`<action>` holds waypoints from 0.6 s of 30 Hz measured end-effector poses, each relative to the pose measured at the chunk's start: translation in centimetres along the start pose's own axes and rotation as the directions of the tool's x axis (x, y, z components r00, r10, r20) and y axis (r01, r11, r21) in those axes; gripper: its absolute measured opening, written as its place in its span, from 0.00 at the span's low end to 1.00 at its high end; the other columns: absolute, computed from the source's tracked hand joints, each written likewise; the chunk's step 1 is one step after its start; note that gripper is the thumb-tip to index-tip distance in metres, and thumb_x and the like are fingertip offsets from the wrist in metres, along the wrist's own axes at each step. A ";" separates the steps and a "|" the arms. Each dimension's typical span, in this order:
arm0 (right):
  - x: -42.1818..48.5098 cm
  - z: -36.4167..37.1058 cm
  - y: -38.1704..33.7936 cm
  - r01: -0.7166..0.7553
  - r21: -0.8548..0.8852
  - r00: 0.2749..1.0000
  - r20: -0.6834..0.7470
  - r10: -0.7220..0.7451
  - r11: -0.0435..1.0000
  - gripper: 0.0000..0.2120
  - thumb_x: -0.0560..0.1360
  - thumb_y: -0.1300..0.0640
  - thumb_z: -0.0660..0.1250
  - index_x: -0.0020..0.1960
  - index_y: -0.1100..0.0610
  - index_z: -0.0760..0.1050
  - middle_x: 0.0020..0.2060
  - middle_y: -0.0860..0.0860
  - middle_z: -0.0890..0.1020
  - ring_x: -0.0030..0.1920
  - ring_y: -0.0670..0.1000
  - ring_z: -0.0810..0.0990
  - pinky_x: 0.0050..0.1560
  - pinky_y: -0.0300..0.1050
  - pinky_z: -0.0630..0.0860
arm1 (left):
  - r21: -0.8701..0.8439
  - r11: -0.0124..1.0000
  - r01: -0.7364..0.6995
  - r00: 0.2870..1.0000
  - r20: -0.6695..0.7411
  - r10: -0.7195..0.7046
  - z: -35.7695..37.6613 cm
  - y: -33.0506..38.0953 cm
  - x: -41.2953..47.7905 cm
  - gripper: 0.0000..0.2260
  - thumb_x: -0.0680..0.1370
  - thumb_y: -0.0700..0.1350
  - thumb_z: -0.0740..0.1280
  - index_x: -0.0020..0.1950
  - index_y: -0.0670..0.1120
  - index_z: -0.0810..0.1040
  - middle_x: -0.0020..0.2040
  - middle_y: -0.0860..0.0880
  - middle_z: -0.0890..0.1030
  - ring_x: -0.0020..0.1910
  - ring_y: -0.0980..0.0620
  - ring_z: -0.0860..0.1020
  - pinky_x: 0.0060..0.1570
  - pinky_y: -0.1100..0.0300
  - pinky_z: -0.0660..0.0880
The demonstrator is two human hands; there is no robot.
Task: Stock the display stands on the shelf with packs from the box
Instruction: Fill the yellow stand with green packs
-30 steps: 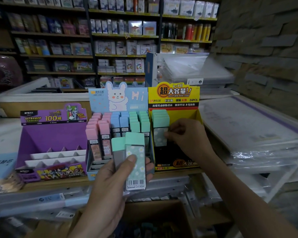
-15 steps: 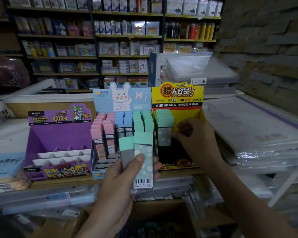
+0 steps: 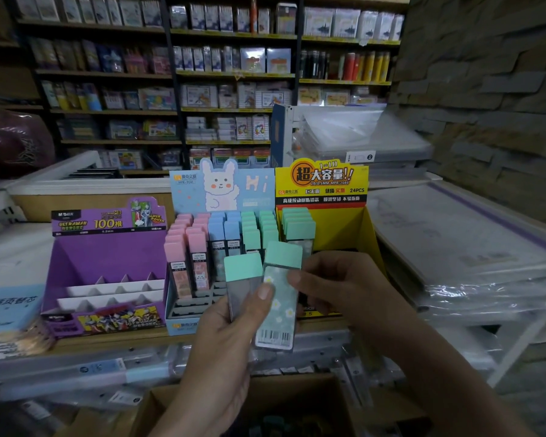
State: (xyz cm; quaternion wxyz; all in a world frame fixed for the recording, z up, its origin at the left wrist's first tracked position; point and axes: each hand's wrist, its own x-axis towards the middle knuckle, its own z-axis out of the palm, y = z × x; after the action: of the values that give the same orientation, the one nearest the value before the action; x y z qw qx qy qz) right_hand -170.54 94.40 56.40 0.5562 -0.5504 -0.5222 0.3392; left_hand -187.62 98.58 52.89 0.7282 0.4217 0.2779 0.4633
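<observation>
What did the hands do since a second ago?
The right hand left the yellow stand, where it had been at the row of packs, and came back left to the flowered pack, which it now touches. The left hand kept holding that pack and the grey pack, thumb on top. The stand stayed put.

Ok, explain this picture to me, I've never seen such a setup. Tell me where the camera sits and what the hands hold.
No machine here: a person wears one camera on the head, looking down at both hands. The left hand holds two mint-capped packs, a flowered pack and a grey pack. The right hand pinches the flowered pack's edge. On the shelf are a purple stand, a blue stand and a yellow stand. A cardboard box sits below.
</observation>
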 end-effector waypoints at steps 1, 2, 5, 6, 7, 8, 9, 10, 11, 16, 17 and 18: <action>0.0 -0.3 -0.2 0.000 0.029 1.000 -0.009 0.000 1.000 0.13 0.71 0.52 0.74 0.44 0.64 0.82 0.32 0.56 0.82 0.31 0.48 0.77 0.31 0.39 0.73 | -0.016 1.000 -0.003 1.000 -0.020 0.002 -0.1 0.1 0.0 0.09 0.73 0.49 0.72 0.48 0.48 0.88 0.49 0.40 0.87 0.44 0.44 0.87 0.37 0.54 0.83; 0.1 -0.6 -0.4 0.005 0.052 1.000 -0.023 -0.004 0.999 0.13 0.71 0.52 0.74 0.45 0.63 0.82 0.33 0.56 0.83 0.31 0.49 0.78 0.31 0.40 0.74 | -0.038 0.999 -0.005 0.999 -0.040 0.003 -0.2 0.3 0.0 0.09 0.74 0.49 0.71 0.47 0.47 0.89 0.48 0.40 0.87 0.43 0.44 0.87 0.36 0.54 0.83; 0.4 -2.1 -0.9 0.057 0.016 0.991 -0.122 -0.054 0.998 0.06 0.74 0.54 0.73 0.45 0.57 0.84 0.34 0.55 0.84 0.32 0.51 0.79 0.33 0.43 0.76 | -0.136 0.991 -0.002 0.999 -0.041 -0.004 -0.8 0.6 0.3 0.15 0.78 0.48 0.66 0.51 0.39 0.87 0.51 0.35 0.86 0.49 0.41 0.87 0.40 0.53 0.84; 0.6 -2.6 -1.0 0.078 -0.014 0.983 -0.163 -0.079 0.997 0.05 0.75 0.54 0.73 0.45 0.55 0.84 0.34 0.55 0.84 0.32 0.51 0.80 0.33 0.43 0.76 | -0.171 0.985 0.006 0.999 -0.036 -0.013 -1.0 0.8 0.3 0.15 0.81 0.46 0.64 0.55 0.36 0.84 0.53 0.33 0.85 0.51 0.39 0.86 0.42 0.53 0.84; 0.8 -3.0 -1.1 0.100 -0.042 0.973 -0.204 -0.107 0.994 0.03 0.75 0.55 0.73 0.46 0.54 0.84 0.35 0.55 0.85 0.33 0.50 0.80 0.34 0.42 0.77 | -0.191 0.982 0.014 0.999 -0.031 -0.020 -1.2 0.9 0.4 0.15 0.82 0.44 0.62 0.59 0.35 0.81 0.54 0.33 0.85 0.51 0.38 0.86 0.42 0.53 0.84; 1.1 -3.4 -1.1 0.121 -0.071 0.962 -0.239 -0.135 0.990 0.03 0.76 0.56 0.72 0.46 0.54 0.85 0.36 0.54 0.85 0.33 0.50 0.81 0.34 0.40 0.77 | -0.195 0.981 0.018 0.999 -0.026 -0.024 -1.5 1.0 0.4 0.14 0.83 0.44 0.61 0.61 0.35 0.80 0.54 0.33 0.85 0.51 0.38 0.86 0.41 0.53 0.84; 1.5 -3.7 -1.0 0.137 -0.111 0.950 -0.265 -0.162 0.984 0.03 0.76 0.57 0.72 0.48 0.54 0.85 0.36 0.52 0.86 0.34 0.49 0.82 0.35 0.39 0.78 | -0.186 0.982 0.016 0.999 -0.024 -0.021 -1.7 1.0 0.4 0.14 0.83 0.43 0.61 0.61 0.35 0.80 0.54 0.33 0.85 0.51 0.39 0.86 0.40 0.54 0.84; 1.9 -3.9 -1.0 0.143 -0.161 0.942 -0.281 -0.184 0.977 0.03 0.77 0.57 0.72 0.49 0.54 0.84 0.36 0.51 0.86 0.35 0.48 0.82 0.36 0.39 0.79 | -0.160 0.987 0.007 1.000 -0.028 -0.012 -1.8 1.1 0.3 0.14 0.83 0.43 0.62 0.61 0.35 0.80 0.53 0.34 0.85 0.49 0.41 0.87 0.38 0.55 0.83; 2.2 -4.0 -0.8 0.139 -0.208 0.936 -0.290 -0.197 0.968 0.04 0.77 0.58 0.72 0.50 0.55 0.84 0.36 0.50 0.86 0.35 0.47 0.82 0.36 0.39 0.79 | -0.116 0.993 -0.008 0.999 -0.034 0.004 -1.9 1.1 0.2 0.14 0.82 0.44 0.63 0.60 0.36 0.82 0.51 0.35 0.86 0.45 0.43 0.87 0.36 0.57 0.82; 3.1 -4.2 0.1 0.102 -0.325 0.929 -0.308 -0.207 0.940 0.06 0.77 0.59 0.72 0.53 0.55 0.83 0.37 0.50 0.86 0.37 0.47 0.84 0.38 0.38 0.81 | -0.032 0.999 -0.036 0.998 -0.060 0.034 -1.8 1.6 -0.2 0.16 0.79 0.48 0.65 0.55 0.37 0.83 0.41 0.39 0.80 0.33 0.48 0.77 0.34 0.54 0.69; 3.2 -4.2 0.2 0.098 -0.335 0.929 -0.308 -0.207 0.937 0.06 0.77 0.58 0.71 0.53 0.55 0.83 0.37 0.49 0.86 0.37 0.46 0.84 0.38 0.37 0.80 | -0.036 0.999 -0.022 0.998 -0.064 0.020 -1.8 1.7 -0.3 0.17 0.79 0.49 0.64 0.56 0.38 0.83 0.40 0.40 0.80 0.33 0.48 0.76 0.36 0.54 0.68; 3.3 -4.1 0.2 0.097 -0.344 0.930 -0.304 -0.208 0.934 0.06 0.77 0.58 0.71 0.53 0.55 0.83 0.38 0.49 0.86 0.37 0.45 0.84 0.37 0.36 0.80 | -0.041 0.999 -0.005 0.998 -0.062 0.003 -1.8 1.8 -0.3 0.18 0.79 0.50 0.64 0.56 0.38 0.84 0.40 0.40 0.80 0.33 0.48 0.75 0.36 0.54 0.67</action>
State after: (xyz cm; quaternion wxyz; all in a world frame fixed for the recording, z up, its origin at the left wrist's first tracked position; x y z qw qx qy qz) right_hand -165.84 96.50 57.51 0.5642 -0.6409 -0.5098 0.1053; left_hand -190.00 99.34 53.58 0.7268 0.3926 0.2900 0.4832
